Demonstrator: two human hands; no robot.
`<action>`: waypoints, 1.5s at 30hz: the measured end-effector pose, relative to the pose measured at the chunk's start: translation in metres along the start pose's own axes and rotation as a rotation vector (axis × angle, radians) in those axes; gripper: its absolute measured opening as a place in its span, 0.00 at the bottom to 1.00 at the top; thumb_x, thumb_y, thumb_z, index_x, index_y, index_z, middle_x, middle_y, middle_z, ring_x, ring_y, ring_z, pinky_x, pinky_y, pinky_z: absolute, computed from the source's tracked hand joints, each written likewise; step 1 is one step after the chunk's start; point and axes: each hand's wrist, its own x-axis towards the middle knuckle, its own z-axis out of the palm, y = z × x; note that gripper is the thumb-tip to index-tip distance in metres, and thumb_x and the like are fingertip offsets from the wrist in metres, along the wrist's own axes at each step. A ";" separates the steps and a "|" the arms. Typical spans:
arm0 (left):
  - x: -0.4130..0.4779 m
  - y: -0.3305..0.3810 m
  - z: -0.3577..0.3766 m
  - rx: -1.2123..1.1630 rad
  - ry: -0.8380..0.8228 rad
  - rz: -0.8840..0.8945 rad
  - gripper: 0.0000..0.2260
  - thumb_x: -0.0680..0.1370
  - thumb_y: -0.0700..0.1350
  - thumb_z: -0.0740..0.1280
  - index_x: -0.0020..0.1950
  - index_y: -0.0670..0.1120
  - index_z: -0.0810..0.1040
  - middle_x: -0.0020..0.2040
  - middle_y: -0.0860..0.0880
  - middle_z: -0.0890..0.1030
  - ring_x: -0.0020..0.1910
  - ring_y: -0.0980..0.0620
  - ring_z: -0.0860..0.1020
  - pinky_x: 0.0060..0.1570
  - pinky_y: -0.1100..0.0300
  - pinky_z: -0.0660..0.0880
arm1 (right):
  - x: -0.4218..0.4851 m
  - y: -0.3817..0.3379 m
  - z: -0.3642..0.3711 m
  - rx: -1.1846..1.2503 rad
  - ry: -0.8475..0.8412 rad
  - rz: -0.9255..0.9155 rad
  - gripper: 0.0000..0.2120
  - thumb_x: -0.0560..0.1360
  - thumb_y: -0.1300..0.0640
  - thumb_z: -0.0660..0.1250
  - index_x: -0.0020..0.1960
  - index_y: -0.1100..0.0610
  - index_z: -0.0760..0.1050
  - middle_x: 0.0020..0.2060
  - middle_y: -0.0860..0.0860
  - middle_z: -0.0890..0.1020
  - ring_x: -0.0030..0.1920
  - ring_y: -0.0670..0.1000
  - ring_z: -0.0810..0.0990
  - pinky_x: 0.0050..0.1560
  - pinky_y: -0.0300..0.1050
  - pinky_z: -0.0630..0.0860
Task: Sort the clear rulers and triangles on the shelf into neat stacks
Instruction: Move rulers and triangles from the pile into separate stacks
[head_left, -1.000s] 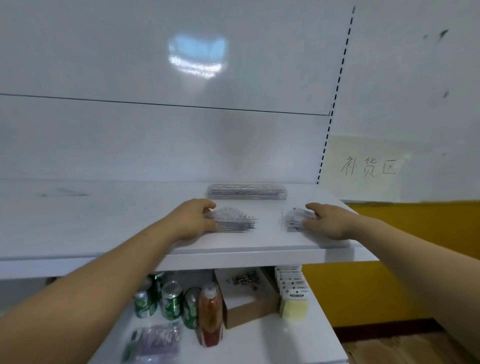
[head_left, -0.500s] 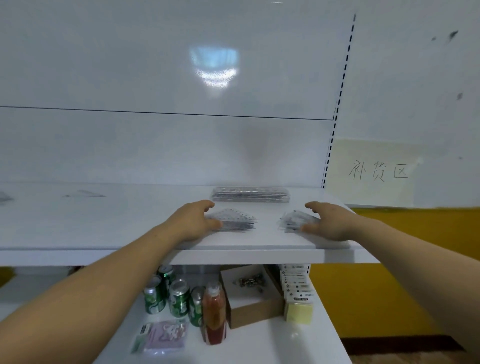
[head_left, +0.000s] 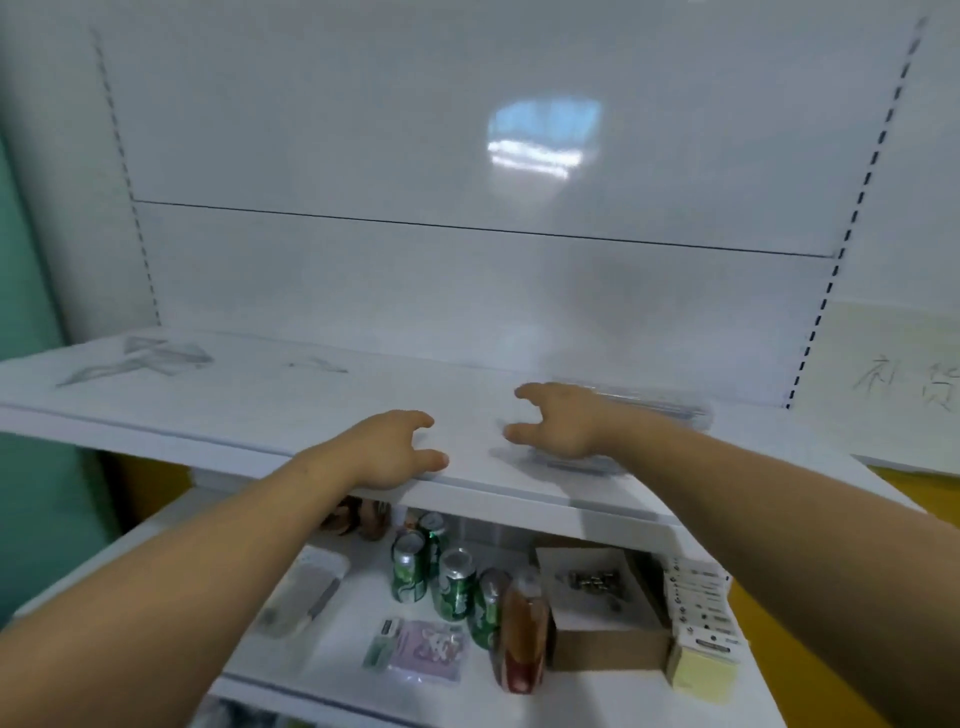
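Under the shelf (head_left: 311, 405), green cans (head_left: 454, 584) stand beside a bottle (head_left: 524, 639).

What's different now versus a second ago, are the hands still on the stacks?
Both hands have let go of the stacks and moved left along the shelf. The left hand is at the front edge, and the right hand hovers with fingers spread. Neither holds anything. The ruler stack at the back stayed put; the view swung left.
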 end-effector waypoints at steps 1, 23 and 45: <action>-0.003 -0.016 -0.006 0.003 0.004 -0.012 0.31 0.76 0.59 0.64 0.75 0.51 0.59 0.76 0.50 0.59 0.73 0.48 0.61 0.69 0.55 0.60 | 0.012 -0.017 0.001 0.007 -0.007 -0.019 0.35 0.77 0.37 0.57 0.77 0.51 0.52 0.76 0.52 0.58 0.74 0.54 0.59 0.72 0.49 0.57; -0.017 -0.346 -0.133 0.117 0.266 -0.396 0.26 0.77 0.60 0.60 0.71 0.50 0.68 0.71 0.48 0.68 0.68 0.47 0.67 0.66 0.53 0.66 | 0.256 -0.308 0.083 0.017 -0.061 -0.269 0.33 0.78 0.36 0.52 0.76 0.53 0.55 0.73 0.56 0.62 0.72 0.57 0.61 0.70 0.52 0.60; 0.112 -0.491 -0.220 0.019 -0.014 -0.228 0.18 0.69 0.57 0.72 0.57 0.55 0.74 0.52 0.55 0.72 0.48 0.58 0.73 0.47 0.63 0.71 | 0.431 -0.392 0.092 0.190 0.047 -0.102 0.27 0.72 0.42 0.67 0.66 0.54 0.71 0.61 0.52 0.74 0.62 0.53 0.73 0.58 0.43 0.69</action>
